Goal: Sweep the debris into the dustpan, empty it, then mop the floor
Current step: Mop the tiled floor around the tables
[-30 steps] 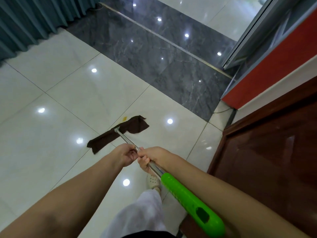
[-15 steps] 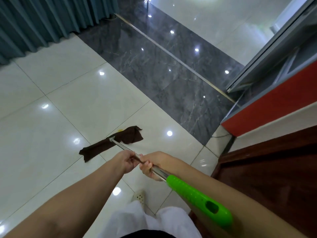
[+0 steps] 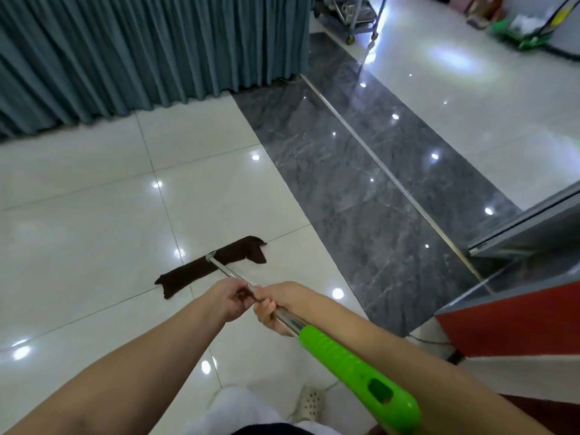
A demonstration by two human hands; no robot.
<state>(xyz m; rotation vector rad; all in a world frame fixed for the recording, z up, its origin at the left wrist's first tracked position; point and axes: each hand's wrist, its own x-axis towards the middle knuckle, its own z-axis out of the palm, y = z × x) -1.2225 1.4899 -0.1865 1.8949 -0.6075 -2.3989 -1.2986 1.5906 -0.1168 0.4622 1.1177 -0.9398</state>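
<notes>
A flat mop with a dark brown cloth head (image 3: 213, 265) lies on the glossy white floor tiles (image 3: 78, 233) in front of me. Its metal pole (image 3: 224, 269) runs back to a bright green grip (image 3: 357, 375) at the lower right. My left hand (image 3: 229, 298) is closed around the pole, further down toward the head. My right hand (image 3: 276, 304) grips the pole just behind it, right above the green grip. A green dustpan (image 3: 527, 34) with white debris stands far off at the top right.
A teal curtain (image 3: 141, 48) hangs along the back left. A dark grey marble strip (image 3: 361, 183) with a metal floor rail (image 3: 389, 177) crosses diagonally. A red and grey counter (image 3: 514, 315) stands at the right, a wheeled metal cart (image 3: 351, 14) at the top. My white-trousered leg and shoe (image 3: 309, 403) are below.
My view has tilted up, bringing the curtain, cart and dustpan into sight. The mop head has slid left and forward over the white tiles. Both hands keep their grip.
</notes>
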